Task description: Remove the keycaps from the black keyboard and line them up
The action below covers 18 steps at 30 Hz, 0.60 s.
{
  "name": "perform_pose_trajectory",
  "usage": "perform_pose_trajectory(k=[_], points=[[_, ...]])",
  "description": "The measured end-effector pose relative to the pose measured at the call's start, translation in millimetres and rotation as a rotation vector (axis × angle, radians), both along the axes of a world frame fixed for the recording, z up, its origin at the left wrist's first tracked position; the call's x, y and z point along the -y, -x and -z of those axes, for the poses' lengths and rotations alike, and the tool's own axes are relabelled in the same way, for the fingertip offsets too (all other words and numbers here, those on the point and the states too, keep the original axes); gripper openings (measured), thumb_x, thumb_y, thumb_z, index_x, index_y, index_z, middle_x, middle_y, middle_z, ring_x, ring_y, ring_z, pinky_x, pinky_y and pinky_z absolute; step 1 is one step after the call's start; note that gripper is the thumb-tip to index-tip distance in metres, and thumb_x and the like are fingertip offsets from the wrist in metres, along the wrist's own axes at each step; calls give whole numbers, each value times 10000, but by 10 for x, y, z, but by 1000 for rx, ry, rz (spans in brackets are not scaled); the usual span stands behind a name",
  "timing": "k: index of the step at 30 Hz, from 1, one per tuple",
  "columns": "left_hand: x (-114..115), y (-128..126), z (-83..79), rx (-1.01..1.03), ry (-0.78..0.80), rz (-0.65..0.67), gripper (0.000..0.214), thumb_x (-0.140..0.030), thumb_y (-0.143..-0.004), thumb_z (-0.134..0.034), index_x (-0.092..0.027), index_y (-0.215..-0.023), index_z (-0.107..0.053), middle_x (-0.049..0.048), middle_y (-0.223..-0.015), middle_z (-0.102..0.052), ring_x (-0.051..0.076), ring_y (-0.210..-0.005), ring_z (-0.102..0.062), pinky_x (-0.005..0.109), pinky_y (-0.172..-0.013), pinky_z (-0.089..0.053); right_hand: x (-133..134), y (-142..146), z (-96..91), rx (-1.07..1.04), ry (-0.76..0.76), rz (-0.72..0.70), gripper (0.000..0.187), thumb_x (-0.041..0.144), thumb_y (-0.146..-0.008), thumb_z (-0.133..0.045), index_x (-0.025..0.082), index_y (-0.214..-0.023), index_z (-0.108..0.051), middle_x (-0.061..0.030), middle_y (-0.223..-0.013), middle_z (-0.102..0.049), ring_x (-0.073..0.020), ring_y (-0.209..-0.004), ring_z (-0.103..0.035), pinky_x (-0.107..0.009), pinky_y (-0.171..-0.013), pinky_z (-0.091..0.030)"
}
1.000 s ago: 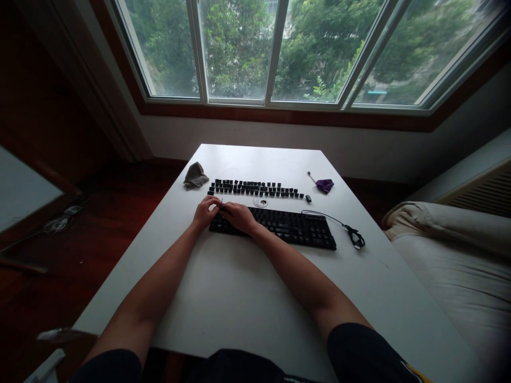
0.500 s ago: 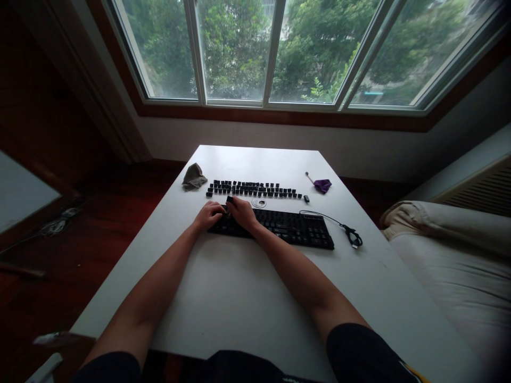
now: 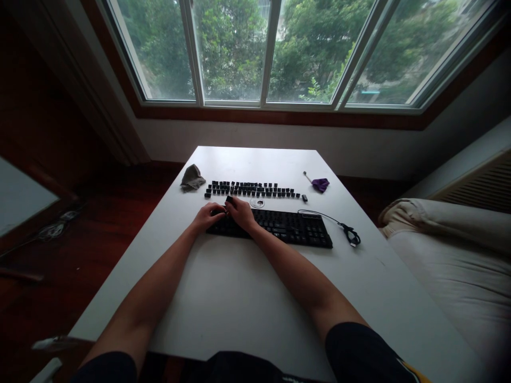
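A black keyboard [image 3: 297,229] lies across the white table in front of me. At its left end, my left hand [image 3: 206,217] rests with bent fingers drawn together near the keys. My right hand [image 3: 240,213] is right beside it, over the left part of the keyboard, closed on a small black piece [image 3: 229,199] that sticks up above the fingers. What kind of piece it is cannot be told. Whether the left fingertips hold anything is hidden. Behind the keyboard, loose black keycaps [image 3: 249,189] stand in rows.
A grey cloth [image 3: 192,178] lies at the back left. A purple cloth [image 3: 320,184] and a thin brush-like stick [image 3: 307,176] are at the back right. A small round white item [image 3: 257,204] sits behind the keyboard. The bundled cable [image 3: 351,235] lies to the right.
The view has shifted slightly. Both hands stay at the left end of the keyboard, with little visible movement.
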State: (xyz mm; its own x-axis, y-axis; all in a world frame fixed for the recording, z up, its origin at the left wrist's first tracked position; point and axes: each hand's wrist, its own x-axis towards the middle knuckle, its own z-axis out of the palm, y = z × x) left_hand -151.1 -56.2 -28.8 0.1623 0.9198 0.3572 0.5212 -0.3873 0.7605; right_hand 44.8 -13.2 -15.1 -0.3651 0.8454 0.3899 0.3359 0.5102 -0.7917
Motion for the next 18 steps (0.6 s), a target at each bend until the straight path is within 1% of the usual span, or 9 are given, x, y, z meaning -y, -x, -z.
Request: perform_pose_trajectory(k=[4,6,12,15,18], points=[[-15,-44,24,134,125,-15,348,-458,-812,-716,-191,-1034,-728,70,-1009,-732,239,-960,-661,362,-884,-507,-32,2,17,-52,43,-2,208,399,-932,-544,220,-846,-605,-10,-730,-697,-177,-676,-644,-253,-642,-448],[-25,-71,40,178,145,-36,374,-466,-808,-714,-182,-1051,-716,67,-987,-732,230,-935,-667,348,-857,-514,-44,4,30,-87,71,-7,204,406,-939,-530,229,-863,-599,-3,-745,-703,-171,-668,-651,-255,-644,-462],[-40,-121,69,172,44,-138,312,-405,-799,-712,-186,-1017,-666,41,-935,-705,195,-894,-657,330,-847,-511,-97,18,96,-153,105,11,222,428,-933,-525,235,-842,-589,7,-710,-684,-166,-634,-642,-268,-644,-500],[-13,-157,35,174,-11,-147,289,-344,-807,-692,-195,-1046,-628,40,-957,-699,185,-900,-664,328,-861,-518,-141,29,132,-202,152,0,208,422,-924,-529,234,-861,-589,7,-720,-690,-163,-618,-640,-269,-627,-514],[34,-207,-19,98,-55,-148,254,-302,-826,-658,-210,-1059,-617,29,-939,-706,183,-881,-674,330,-850,-525,-172,36,160,-240,182,-10,192,417,-909,-546,233,-866,-582,2,-747,-702,-166,-618,-647,-269,-604,-521]])
